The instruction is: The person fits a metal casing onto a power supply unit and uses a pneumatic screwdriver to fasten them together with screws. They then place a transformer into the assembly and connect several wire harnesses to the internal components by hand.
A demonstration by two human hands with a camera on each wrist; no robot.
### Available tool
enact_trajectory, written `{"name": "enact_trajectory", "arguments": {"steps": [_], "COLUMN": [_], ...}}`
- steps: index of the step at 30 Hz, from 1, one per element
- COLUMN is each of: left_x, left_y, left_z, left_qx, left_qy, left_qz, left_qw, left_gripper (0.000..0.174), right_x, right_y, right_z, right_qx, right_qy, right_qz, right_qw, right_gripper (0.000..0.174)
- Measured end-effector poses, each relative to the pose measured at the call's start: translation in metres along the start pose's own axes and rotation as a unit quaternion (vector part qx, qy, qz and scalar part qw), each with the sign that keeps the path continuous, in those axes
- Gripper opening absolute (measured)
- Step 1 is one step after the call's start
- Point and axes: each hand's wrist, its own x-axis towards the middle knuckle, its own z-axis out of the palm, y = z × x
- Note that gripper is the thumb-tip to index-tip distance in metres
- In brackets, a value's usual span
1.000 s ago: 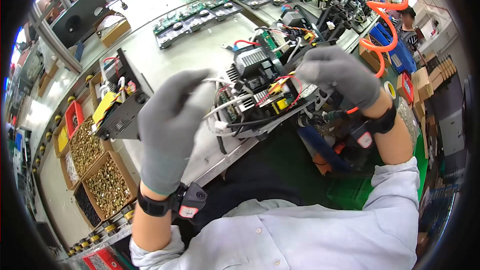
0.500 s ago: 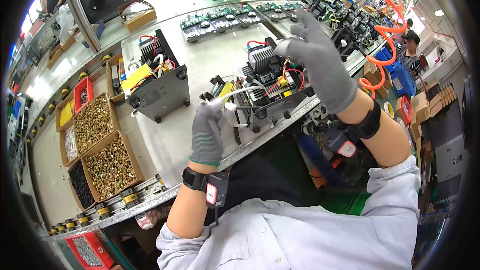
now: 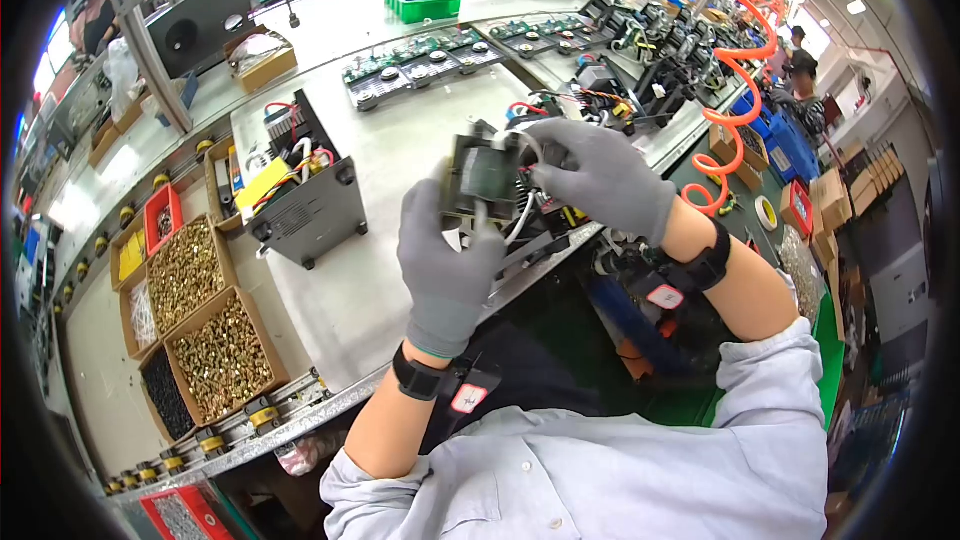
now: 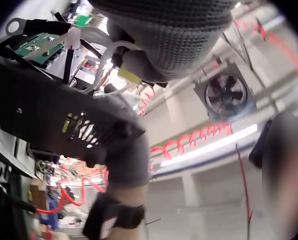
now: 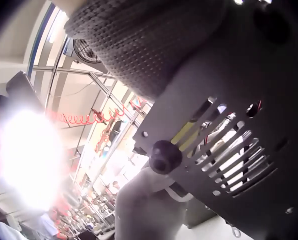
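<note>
In the head view my left hand [image 3: 448, 265] holds a dark, blurred block-shaped part [image 3: 484, 178] above the bench, thumb and fingers at its lower end. My right hand [image 3: 607, 182] is at the block's right side, fingers bent round a white cable [image 3: 532, 147]. Behind and below them lies an opened black unit with wires, partly hidden by the hands. The left wrist view has a black slotted panel [image 4: 49, 107] under looping white cables [image 4: 108, 52]. Slots and a round black foot [image 5: 165, 157] mark the panel [image 5: 219, 185] in the right wrist view.
A second black unit [image 3: 312, 215] with a yellow label stands left on the bench. Farther left are boxes of brass-coloured parts [image 3: 222, 360]. Circuit boards [image 3: 420, 70] line the back, near a green bin [image 3: 424, 8]. An orange coiled hose [image 3: 735, 120] hangs at right.
The left hand has moved up and right, and the dark block is now raised in it. The right hand has come down and left to meet the block and cable.
</note>
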Motion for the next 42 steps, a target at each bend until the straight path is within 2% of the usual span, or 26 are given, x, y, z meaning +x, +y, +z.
{"name": "enact_trajectory", "arguments": {"steps": [3,4,5,6,8,10,12,13,14,16,18,20,21,22,25,26,27,29,30,32,34,36,38,39,40,42], "left_x": [-0.002,0.0,0.004,0.006,0.005,0.02,0.032,0.034,0.035,0.033,0.033,0.038,0.04,0.04,0.042,0.046,0.053,0.063,0.066,0.074,0.079,0.081,0.078,0.076,0.074,0.075], "left_y": [0.0,-0.002,-0.007,-0.012,-0.02,-0.024,-0.026,-0.018,-0.007,-0.002,0.0,-0.001,-0.003,-0.004,-0.013,-0.007,0.005,0.025,0.032,0.044,0.051,0.056,0.054,0.053,0.052,0.042], "left_z": [0.01,0.011,0.01,0.01,0.012,0.002,-0.004,-0.005,-0.006,-0.002,0.001,-0.001,-0.002,-0.003,-0.006,-0.008,-0.011,-0.013,-0.013,-0.011,-0.006,-0.004,-0.001,0.0,0.001,-0.001], "left_qx": [0.093,0.092,0.045,-0.001,-0.14,-0.159,-0.207,-0.203,-0.198,-0.175,-0.155,-0.218,-0.196,-0.194,-0.086,-0.085,0.044,0.213,0.213,0.349,0.365,0.432,0.43,0.405,0.377,0.341], "left_qy": [0.002,-0.002,-0.04,-0.08,-0.136,-0.171,-0.168,-0.184,-0.2,-0.21,-0.219,-0.199,-0.204,-0.201,-0.212,-0.217,-0.246,-0.267,-0.272,-0.382,-0.403,-0.447,-0.448,-0.442,-0.438,-0.448], "left_qz": [0.159,0.161,0.142,0.122,-0.058,-0.078,-0.04,-0.025,-0.01,-0.031,-0.046,-0.077,-0.072,-0.073,0.03,0.027,0.112,0.257,0.252,0.331,0.328,0.333,0.349,0.331,0.314,0.262], "left_qw": [0.983,0.983,0.988,0.989,0.979,0.969,0.963,0.962,0.96,0.961,0.962,0.953,0.956,0.957,0.973,0.972,0.962,0.904,0.904,0.789,0.773,0.709,0.701,0.729,0.754,0.784], "left_gripper": [0.064,0.064,0.068,0.071,0.084,0.087,0.09,0.092,0.093,0.095,0.096,0.097,0.096,0.096,0.093,0.093,0.087,0.074,0.074,0.074,0.071,0.069,0.069,0.067,0.066,0.067], "right_x": [0.004,0.003,0.002,0.003,0.005,0.005,0.006,0.005,0.008,0.014,0.008,-0.016,-0.028,-0.038,-0.059,-0.062,-0.064,-0.057,-0.054,-0.047,-0.039,-0.044,-0.043,-0.05,-0.051,-0.048], "right_y": [0.002,0.006,0.009,0.012,0.013,0.014,0.026,0.023,0.02,0.017,0.019,0.0,-0.002,0.0,0.002,0.008,0.012,0.022,0.026,0.026,0.026,0.032,0.035,0.031,0.027,0.017], "right_z": [-0.003,-0.004,-0.005,-0.004,-0.004,-0.003,0.007,0.005,0.001,-0.003,-0.004,-0.003,0.004,0.01,0.037,0.039,0.041,0.04,0.04,0.04,0.043,0.042,0.05,0.059,0.067,0.065], "right_qx": [-0.083,0.072,0.226,0.229,0.266,0.274,0.276,0.213,0.216,0.024,0.053,0.032,0.004,0.006,-0.013,-0.011,-0.008,0.019,0.044,0.047,0.087,0.058,0.12,0.134,0.162,0.394], "right_qy": [-0.032,-0.067,-0.099,-0.097,-0.08,-0.073,-0.034,-0.064,-0.063,-0.115,-0.11,0.1,0.191,0.248,0.295,0.308,0.32,0.319,0.318,0.309,0.324,0.28,0.372,0.41,0.456,0.421], "right_qz": [0.014,0.066,0.116,0.119,0.107,0.112,-0.01,-0.06,-0.061,-0.12,-0.129,-0.038,-0.067,-0.185,-0.203,-0.221,-0.238,-0.269,-0.304,-0.315,-0.333,-0.322,-0.268,-0.175,-0.063,-0.003], "right_qw": [0.996,0.993,0.962,0.961,0.955,0.952,0.96,0.973,0.972,0.986,0.984,0.994,0.979,0.951,0.934,0.925,0.917,0.908,0.897,0.896,0.881,0.903,0.88,0.885,0.873,0.817], "right_gripper": [0.027,0.024,0.021,0.021,0.021,0.025,0.03,0.032,0.032,0.031,0.027,0.019,0.01,0.005,0.009,0.013,0.017,0.018,0.019,0.02,0.02,0.019,0.017,0.027,0.05,0.076]}}
